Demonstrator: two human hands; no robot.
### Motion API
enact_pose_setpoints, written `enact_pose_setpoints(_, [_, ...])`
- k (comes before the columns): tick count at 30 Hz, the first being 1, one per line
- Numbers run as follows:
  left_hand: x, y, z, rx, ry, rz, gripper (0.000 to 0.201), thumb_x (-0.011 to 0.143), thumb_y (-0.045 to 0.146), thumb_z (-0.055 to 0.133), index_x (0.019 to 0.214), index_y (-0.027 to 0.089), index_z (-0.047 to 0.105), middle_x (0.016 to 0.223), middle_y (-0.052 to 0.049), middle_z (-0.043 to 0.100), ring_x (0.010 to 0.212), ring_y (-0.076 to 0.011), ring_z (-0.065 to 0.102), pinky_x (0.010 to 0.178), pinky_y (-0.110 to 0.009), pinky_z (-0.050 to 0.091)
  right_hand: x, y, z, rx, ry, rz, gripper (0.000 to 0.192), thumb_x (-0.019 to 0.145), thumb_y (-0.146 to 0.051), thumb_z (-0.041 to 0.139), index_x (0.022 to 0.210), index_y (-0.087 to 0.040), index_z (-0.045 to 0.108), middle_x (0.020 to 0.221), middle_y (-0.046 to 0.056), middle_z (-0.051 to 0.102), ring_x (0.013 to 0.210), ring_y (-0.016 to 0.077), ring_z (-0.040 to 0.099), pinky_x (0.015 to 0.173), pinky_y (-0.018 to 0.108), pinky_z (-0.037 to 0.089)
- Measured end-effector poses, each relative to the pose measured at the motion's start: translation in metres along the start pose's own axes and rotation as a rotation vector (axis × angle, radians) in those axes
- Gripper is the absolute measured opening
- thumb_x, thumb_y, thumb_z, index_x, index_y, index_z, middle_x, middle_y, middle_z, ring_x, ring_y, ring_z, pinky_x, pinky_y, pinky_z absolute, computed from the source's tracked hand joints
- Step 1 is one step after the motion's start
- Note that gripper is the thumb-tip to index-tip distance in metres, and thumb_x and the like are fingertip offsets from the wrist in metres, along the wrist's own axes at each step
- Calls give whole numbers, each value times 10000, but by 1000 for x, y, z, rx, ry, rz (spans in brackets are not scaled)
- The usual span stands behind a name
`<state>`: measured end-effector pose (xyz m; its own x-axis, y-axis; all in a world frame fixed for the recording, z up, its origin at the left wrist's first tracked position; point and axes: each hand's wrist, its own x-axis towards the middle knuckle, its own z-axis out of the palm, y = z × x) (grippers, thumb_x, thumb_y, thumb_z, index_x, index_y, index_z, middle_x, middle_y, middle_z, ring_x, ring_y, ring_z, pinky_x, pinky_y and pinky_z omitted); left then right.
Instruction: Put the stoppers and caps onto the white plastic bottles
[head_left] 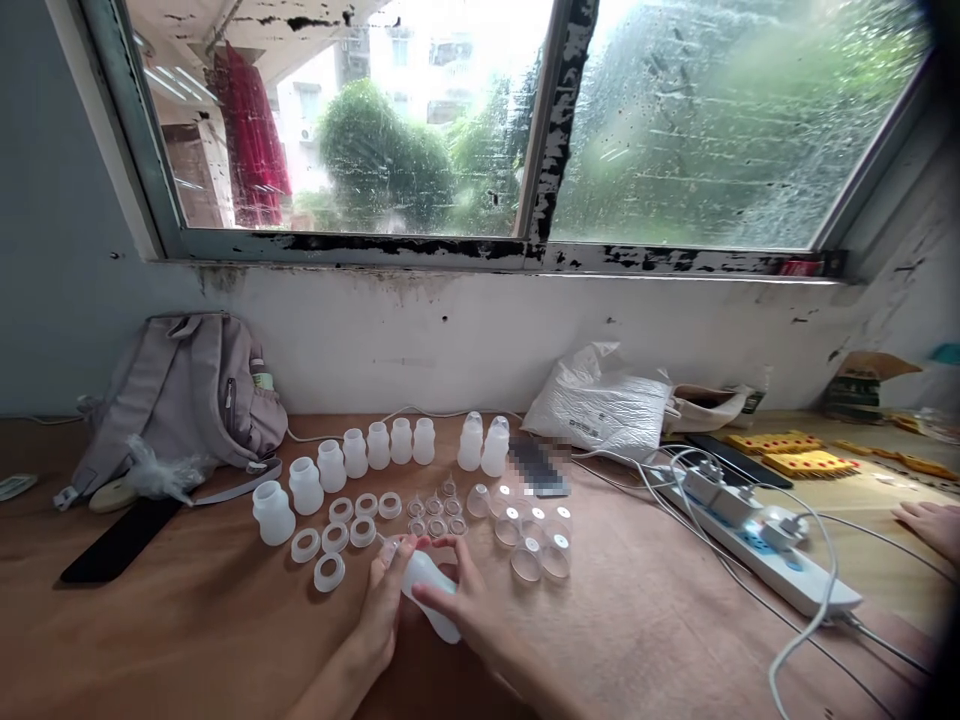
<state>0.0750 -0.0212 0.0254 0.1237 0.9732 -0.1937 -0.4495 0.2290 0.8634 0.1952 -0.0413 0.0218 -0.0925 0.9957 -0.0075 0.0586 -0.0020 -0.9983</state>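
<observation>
Small translucent white plastic bottle [429, 592] | on its side above wooden table [637, 640], gripped by left hand [386, 605] and right hand [465, 600] | two capped bottles [484, 445] done; open bottles [330, 465], rings [330, 545], clear caps [532, 540] remain.

Grey backpack [187, 395] left, power strip [757, 545] right, window [480, 120] behind.

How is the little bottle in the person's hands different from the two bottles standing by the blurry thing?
The held bottle lies tilted on its side, gripped by the left hand and right hand; the two capped bottles stand upright on the table, untouched. The two capped bottles wear clear domed tops; the held bottle's end is hidden by fingers, so I cannot tell. Both look like small, milky-white plastic.
</observation>
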Motion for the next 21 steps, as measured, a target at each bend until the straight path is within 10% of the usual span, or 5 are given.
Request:
enact_pose_setpoints(6, [-6, 15, 4, -8, -163, 20, 277, 665, 388, 627, 817, 174, 541, 946, -66, 628, 715, -185, 617, 543, -244, 475, 6, -5, -3, 506, -372, 232, 429, 679, -532, 519, 901, -195, 373, 670, 9, 577, 400, 109, 506, 357, 203, 340])
enact_pose_setpoints(15, [5, 5, 1, -43, -13, -5, 378, 595, 383, 683, 869, 141, 589, 964, -104, 641, 892, -260, 602, 738, -323, 477, 2, -1, 7, -22, -37, -169, 465, 531, -281, 734, 830, -221, 383, 791, -16, 548, 719, 152, 522, 560, 235, 400])
enact_pose_setpoints(21, [2, 2, 1, -125, 20, 19, 132, 587, 245, 630, 654, 158, 557, 816, -60, 661, 862, -248, 604, 677, -312, 485, 1, 0, 13, 293, -160, 61, 484, 536, -264, 719, 825, -223, 333, 775, -19, 571, 630, 128, 553, 499, 213, 406])
